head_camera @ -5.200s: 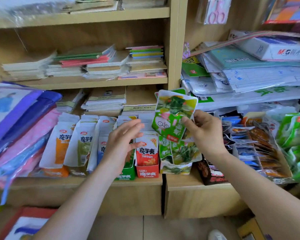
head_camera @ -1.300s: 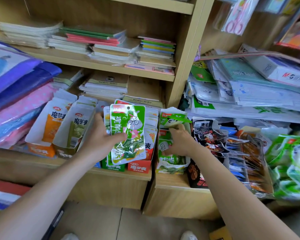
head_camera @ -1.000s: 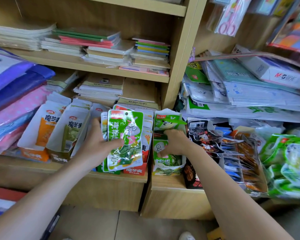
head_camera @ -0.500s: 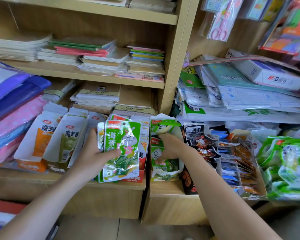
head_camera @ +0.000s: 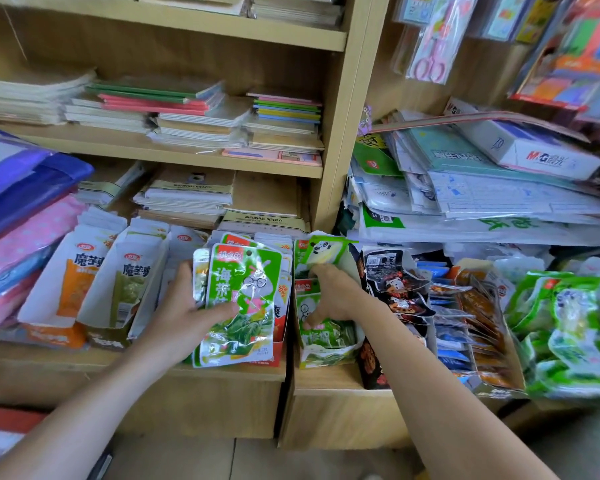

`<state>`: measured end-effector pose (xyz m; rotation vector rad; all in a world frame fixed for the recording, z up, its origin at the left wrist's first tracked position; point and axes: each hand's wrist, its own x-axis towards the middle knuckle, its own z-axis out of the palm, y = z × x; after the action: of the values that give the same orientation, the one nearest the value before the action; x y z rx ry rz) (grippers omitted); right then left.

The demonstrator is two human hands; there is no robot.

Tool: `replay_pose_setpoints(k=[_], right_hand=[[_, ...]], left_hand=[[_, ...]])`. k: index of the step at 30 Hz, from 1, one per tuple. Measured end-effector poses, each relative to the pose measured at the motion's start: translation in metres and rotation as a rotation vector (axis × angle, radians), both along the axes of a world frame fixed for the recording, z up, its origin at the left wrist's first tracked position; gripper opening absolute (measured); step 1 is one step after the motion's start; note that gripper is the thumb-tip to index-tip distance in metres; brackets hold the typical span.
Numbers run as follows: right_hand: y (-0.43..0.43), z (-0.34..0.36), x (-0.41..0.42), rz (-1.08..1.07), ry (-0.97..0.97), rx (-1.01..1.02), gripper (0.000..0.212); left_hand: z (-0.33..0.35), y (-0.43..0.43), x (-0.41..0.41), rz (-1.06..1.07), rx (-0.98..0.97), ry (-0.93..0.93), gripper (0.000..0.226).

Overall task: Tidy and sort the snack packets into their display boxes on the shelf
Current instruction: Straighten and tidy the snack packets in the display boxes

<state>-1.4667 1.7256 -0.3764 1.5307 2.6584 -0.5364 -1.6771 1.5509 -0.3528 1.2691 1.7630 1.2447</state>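
While the left hand is held low in front of the shelf, a green seaweed packet is pinched upright in it: the thumb is laid flat across the printed front, the other fingers are hidden behind, and the edge of a further packet is seen fanned out just to the left. The packet is held just in front of a red display box, most of whose face is covered by it. Just to the right, the right hand is sunk into the green display box at the near edge of the shelf; its fingers are curled together over the tops of the boxed packets, and the thumb is pressed down on the front one. A panda-printed flap is seen standing behind that hand. Further left, an orange display box and an olive display box are seen leaning side by side, filled with white packets. Dark packets are heaped just right of the green box, and notebooks are stacked on the far upper shelf
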Motion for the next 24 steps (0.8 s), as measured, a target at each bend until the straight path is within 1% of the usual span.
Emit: replay_pose_setpoints(k=[2,3,5,7,9,12,13,18,21,24], right_hand=[[-0.001,0.001,0.000,0.000,0.011,0.036,0.124],[-0.003,0.002,0.001,-0.004,0.024,0.053,0.122],[-0.005,0.004,0.002,-0.028,0.099,0.093,0.108],[-0.008,0.008,0.004,-0.058,0.183,0.133,0.090],[-0.012,0.012,0.008,-0.066,0.216,0.163,0.082],[-0.018,0.018,0.015,-0.072,0.258,0.197,0.074],[-0.021,0.020,0.018,-0.071,0.276,0.213,0.071],[-0.032,0.023,0.032,-0.083,0.401,0.217,0.070],[-0.037,0.024,0.039,-0.105,0.500,0.234,0.060],[-0.043,0.027,0.046,-0.140,0.628,0.245,0.051]], left_hand=[[-0.001,0.002,0.000,0.001,0.001,0.007,0.054],[-0.001,0.003,0.000,0.000,-0.002,0.010,0.056],[-0.002,0.004,-0.001,0.004,-0.013,-0.010,0.062],[-0.002,0.004,0.000,0.006,-0.019,-0.023,0.063],[-0.002,0.004,0.000,0.001,-0.016,-0.006,0.064],[0.000,0.006,0.002,-0.002,-0.011,0.017,0.082],[0.000,0.007,0.002,0.000,-0.008,0.014,0.084],[-0.002,0.010,0.004,0.015,0.034,-0.007,0.070],[-0.002,0.012,0.008,0.041,0.069,-0.034,0.059],[0.000,0.014,0.014,0.063,0.116,-0.067,0.057]])
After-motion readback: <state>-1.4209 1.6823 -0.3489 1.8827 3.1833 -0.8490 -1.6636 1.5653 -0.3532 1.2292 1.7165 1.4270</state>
